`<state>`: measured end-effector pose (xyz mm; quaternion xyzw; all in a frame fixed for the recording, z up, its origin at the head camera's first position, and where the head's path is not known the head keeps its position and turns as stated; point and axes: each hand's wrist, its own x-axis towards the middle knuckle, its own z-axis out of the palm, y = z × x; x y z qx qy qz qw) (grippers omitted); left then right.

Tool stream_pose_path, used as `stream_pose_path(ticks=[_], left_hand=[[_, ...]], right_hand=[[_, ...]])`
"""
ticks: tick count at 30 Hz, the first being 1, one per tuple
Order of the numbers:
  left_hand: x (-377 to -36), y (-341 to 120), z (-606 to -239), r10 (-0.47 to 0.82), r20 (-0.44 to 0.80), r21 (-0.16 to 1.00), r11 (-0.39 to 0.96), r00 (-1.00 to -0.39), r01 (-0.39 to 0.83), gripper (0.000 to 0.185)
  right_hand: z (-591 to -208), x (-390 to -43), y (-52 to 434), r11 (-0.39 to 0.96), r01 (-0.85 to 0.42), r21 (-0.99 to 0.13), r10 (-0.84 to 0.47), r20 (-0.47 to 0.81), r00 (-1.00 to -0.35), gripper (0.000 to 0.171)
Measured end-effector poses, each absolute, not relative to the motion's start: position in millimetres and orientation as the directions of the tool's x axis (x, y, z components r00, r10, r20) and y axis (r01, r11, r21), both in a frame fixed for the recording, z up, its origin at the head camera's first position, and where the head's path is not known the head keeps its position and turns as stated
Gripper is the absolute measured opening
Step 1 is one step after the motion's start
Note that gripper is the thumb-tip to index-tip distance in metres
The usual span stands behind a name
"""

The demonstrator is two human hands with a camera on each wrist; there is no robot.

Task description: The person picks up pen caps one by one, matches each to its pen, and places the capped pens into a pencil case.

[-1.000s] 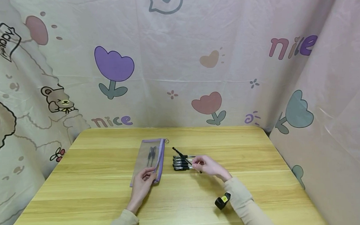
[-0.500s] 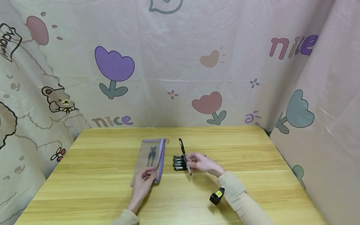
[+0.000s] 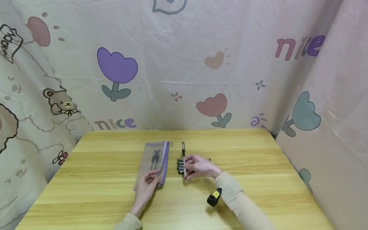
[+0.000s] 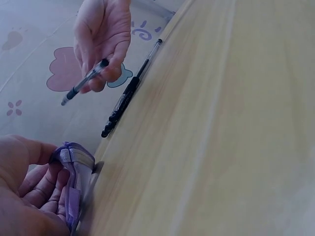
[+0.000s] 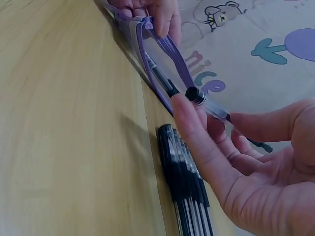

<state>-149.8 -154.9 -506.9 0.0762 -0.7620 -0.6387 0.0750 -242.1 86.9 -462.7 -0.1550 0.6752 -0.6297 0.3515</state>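
So the left hand (image 3: 146, 184) pinches the purple-trimmed pouch (image 3: 146, 162) by its zip edge, probably so the mouth gapes. Right of the pouch, the right hand (image 3: 199, 166) pinches a pen (image 3: 183, 153) over the pen row (image 3: 179, 166), likely lined up for easy grabbing. More pens (image 3: 155, 158) sit inside the pouch. Wood-look table (image 3: 81, 190) under it, cartoon-print cloth (image 3: 168, 60) behind.

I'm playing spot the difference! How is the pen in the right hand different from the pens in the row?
The held pen is off the table, pinched in the right hand; the row of pens lies on it. In the head view, the held pen runs up and down the picture, while the row of pens lies sideways. Both have black and clear parts.
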Motion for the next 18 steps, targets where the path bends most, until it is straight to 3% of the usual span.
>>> stream_pose_path(ticks=[7,18], left_hand=[[-150.7,-154.8,-507.3,-0.214,0.035,0.985,0.173,-0.976,-0.003,0.033],[-149.2,-154.6,-503.8,-0.208,0.027,0.987,0.159,-0.978,-0.006,0.034]], right_hand=[[-466.0,-247.1,68.4,0.098,0.334,-0.937,-0.603,-0.323,-0.729,0.052],[-469.7,-257.5,37.0,0.105,0.382,-0.918,-0.581,-0.369,-0.726,0.046]])
